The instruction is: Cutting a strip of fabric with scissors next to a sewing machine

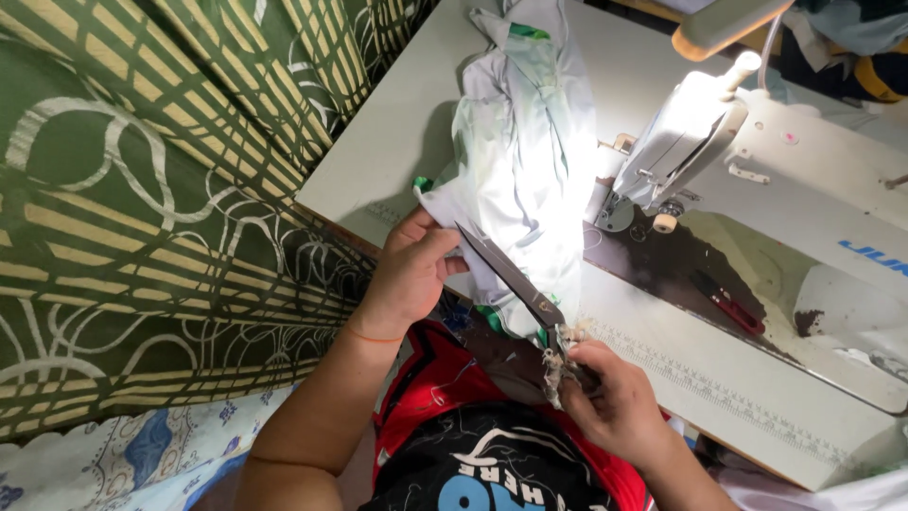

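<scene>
My left hand (pixel 411 270) pinches the near edge of a pale white-and-green garment (pixel 515 142) that lies bunched on the sewing table (pixel 397 123). My right hand (pixel 615 397) grips the cloth-wrapped handles of a pair of dark scissors (pixel 506 270). Their blades point up and left, with the tips at the fabric edge just beside my left fingers. The garment runs from the table's near edge back past the needle area of a white sewing machine (pixel 690 128).
A lamp (pixel 724 24) lights the machine head. A small red-handled tool (pixel 728 305) lies on the machine bed. A ruler strip (pixel 719 378) runs along the table's front edge. Green patterned curtain (pixel 142 189) hangs close on the left.
</scene>
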